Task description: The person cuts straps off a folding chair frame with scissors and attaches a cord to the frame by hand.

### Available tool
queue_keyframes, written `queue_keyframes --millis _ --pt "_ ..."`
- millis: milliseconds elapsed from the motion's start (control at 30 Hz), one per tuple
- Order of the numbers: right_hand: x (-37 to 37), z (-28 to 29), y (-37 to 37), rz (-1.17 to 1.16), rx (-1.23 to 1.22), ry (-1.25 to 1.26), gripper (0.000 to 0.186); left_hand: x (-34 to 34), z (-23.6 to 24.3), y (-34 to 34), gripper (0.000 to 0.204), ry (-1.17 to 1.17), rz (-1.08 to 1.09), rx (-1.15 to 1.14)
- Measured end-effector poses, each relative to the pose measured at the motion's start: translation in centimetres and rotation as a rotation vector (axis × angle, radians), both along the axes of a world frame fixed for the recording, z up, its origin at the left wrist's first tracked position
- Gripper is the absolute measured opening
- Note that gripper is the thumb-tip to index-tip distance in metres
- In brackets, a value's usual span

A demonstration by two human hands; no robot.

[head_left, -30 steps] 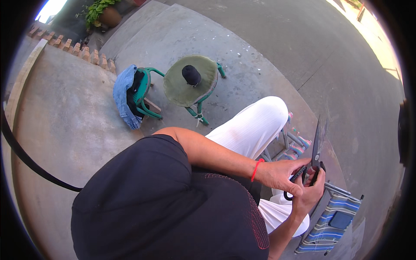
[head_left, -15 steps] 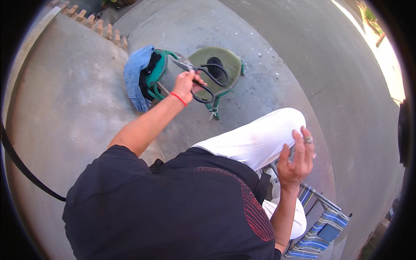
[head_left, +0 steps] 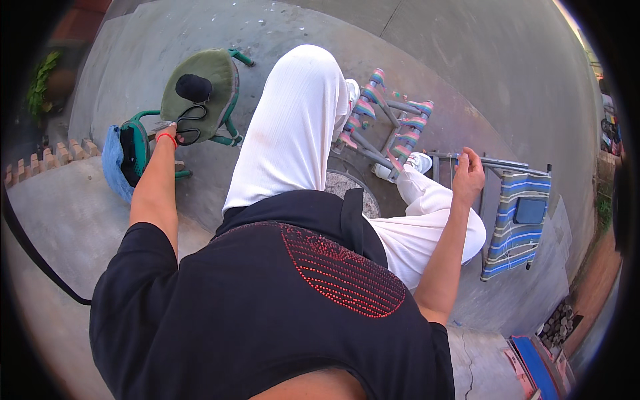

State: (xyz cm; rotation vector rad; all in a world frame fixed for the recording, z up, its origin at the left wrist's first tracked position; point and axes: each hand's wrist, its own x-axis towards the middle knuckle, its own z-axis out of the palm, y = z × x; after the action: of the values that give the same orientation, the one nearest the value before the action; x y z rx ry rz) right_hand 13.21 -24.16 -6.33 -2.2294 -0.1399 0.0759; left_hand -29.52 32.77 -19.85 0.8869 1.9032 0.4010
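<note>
My left hand, with a red cord at its wrist, grips a pair of scissors with large black handle loops. The loops reach over the edge of a round stool with an olive cushion; whether they rest on it I cannot tell. A dark rounded bundle lies on that cushion. My right hand is raised above my bent knee, its fingers drawn together near the grey frame of a striped folding seat. What the fingertips hold, if anything, is too small to make out.
Blue denim and black cloth drape over a green chair beside the stool. A grey metal frame wrapped in multicoloured strips stands by my shoes. A dark flat device lies on the striped seat. Short wooden blocks line the left.
My view has swung, so the stool and chair now appear farther left. The scissors remain in my left hand, close to the stool. My right hand's spread fingers have drawn together.
</note>
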Motion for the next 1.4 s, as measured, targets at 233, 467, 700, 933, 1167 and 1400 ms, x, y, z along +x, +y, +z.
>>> queue_keyframes --millis 233,467,700,933,1167,1400 --pt "-0.7 -2.2 2.5 0.225 -0.172 0.085 0.017 0.6 7.1 -3.1 0.030 1.065 -0.439 0.273" --pt "-0.7 -5.9 6.1 0.297 0.018 0.227 0.019 26.7 21.5 -20.0 0.012 -0.010 -1.550 1.157" --pt "-1.2 -6.4 4.1 0.172 0.172 0.198 0.017 38.9 9.0 -37.6 0.018 0.481 -2.691 0.762" --pt "-1.9 -4.2 1.8 0.138 0.089 0.200 0.017 39.5 -1.3 -38.0 0.023 0.744 -2.700 0.592" --pt "0.2 -5.7 1.3 0.142 -0.119 0.198 0.019 39.1 -2.5 -37.0 0.023 0.853 -2.728 0.742" --pt "-0.1 -7.8 2.1 0.203 -0.217 0.206 0.019 38.2 1.1 -37.9 0.019 0.671 -2.785 0.568"
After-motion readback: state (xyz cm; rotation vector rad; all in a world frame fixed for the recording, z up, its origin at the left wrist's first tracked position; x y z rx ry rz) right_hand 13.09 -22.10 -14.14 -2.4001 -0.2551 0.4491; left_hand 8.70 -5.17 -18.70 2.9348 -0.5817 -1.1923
